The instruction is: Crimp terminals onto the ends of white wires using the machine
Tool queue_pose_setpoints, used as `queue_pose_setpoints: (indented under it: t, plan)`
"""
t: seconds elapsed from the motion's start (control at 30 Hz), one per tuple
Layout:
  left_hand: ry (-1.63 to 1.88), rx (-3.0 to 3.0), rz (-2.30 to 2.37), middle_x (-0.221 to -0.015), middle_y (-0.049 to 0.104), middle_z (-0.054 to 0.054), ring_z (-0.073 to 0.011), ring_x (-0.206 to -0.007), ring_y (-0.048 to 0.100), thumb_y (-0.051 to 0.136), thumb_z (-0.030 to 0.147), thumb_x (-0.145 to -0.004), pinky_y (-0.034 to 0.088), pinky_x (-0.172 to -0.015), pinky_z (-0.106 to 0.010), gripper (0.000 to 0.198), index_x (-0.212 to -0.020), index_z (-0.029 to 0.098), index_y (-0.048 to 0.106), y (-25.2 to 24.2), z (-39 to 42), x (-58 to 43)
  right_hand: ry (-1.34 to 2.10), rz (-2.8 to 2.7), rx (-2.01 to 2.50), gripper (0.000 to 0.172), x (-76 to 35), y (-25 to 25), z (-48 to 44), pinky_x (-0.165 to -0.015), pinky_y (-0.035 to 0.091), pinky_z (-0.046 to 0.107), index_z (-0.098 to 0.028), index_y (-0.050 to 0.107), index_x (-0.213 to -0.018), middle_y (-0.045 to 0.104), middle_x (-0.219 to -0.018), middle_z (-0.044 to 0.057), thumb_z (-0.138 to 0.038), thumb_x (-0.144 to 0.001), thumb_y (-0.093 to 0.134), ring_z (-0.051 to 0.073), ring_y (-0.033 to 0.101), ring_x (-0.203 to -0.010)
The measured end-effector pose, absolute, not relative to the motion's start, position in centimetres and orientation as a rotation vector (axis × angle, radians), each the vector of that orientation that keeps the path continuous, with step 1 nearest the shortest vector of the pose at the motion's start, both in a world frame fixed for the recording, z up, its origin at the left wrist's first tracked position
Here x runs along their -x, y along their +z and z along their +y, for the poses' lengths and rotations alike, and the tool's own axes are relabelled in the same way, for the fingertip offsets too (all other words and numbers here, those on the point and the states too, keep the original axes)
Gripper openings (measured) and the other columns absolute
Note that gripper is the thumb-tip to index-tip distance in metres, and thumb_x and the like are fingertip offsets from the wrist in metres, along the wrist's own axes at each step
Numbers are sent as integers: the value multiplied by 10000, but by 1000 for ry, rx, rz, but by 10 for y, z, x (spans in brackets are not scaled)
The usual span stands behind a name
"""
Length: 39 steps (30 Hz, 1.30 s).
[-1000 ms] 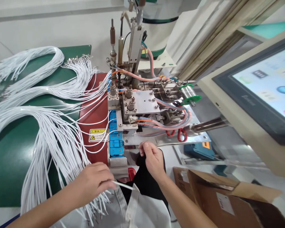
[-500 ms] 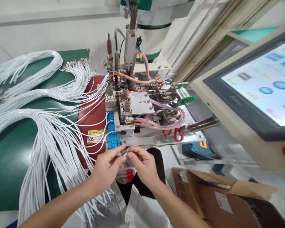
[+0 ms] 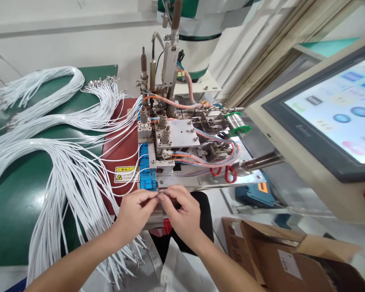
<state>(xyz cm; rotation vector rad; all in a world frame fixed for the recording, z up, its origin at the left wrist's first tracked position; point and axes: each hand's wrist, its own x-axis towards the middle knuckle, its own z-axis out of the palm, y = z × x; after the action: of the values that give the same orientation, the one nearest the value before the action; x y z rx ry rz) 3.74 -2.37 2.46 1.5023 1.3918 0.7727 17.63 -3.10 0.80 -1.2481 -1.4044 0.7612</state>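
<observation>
My left hand [image 3: 136,211] and my right hand [image 3: 182,211] meet fingertip to fingertip just in front of the blue clamp row [image 3: 146,172] of a small metal machine [image 3: 176,138]. Both pinch the end of a thin white wire, almost hidden between the fingers. A large bundle of white wires [image 3: 63,166] fans over the green table [image 3: 15,202] to the left of my left hand. Some of these wires run over a red plate [image 3: 121,150] into the clamps.
A touchscreen panel [image 3: 331,113] stands at the right on a metal arm [image 3: 258,162]. An open cardboard box [image 3: 292,255] sits at the lower right. A blue device [image 3: 255,194] lies under the machine plate. A yellow warning label [image 3: 126,173] is on the red plate.
My left hand has come up from the wire bundle with one wire end to meet my right hand. Both hands now pinch together closer to the clamp row.
</observation>
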Motion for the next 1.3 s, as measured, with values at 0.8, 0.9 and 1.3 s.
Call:
queue_pose_setpoints:
  t: [0.8,0.9,1.3]
  plan:
    - [996,-1158,1356,-743,556,-11,-102,-626,545,540,272,-787,483,-570,-206,149,-792,143,613,18,-34,-43,752,-1282,1277,104,-154,1,-29,-607,446,277,-189,567,-662,550,-667,22,-175,-762,543,146,530,-646]
    - [987,-1164,1358,-741,537,-3,-96,-608,550,537,268,-789,486,-552,-200,148,-797,143,615,18,-34,-42,634,-1435,1255,85,-158,1,-26,-611,447,284,-194,573,-700,570,-684,32,-162,-764,529,154,538,-661]
    - [1044,-1177,1398,-726,527,0,-92,-580,550,546,250,-783,483,-534,-203,130,-795,140,614,14,-33,-41,750,-1338,1234,90,-158,3,-26,-598,458,269,-179,600,-689,565,-672,23,-138,-754,554,140,547,-644]
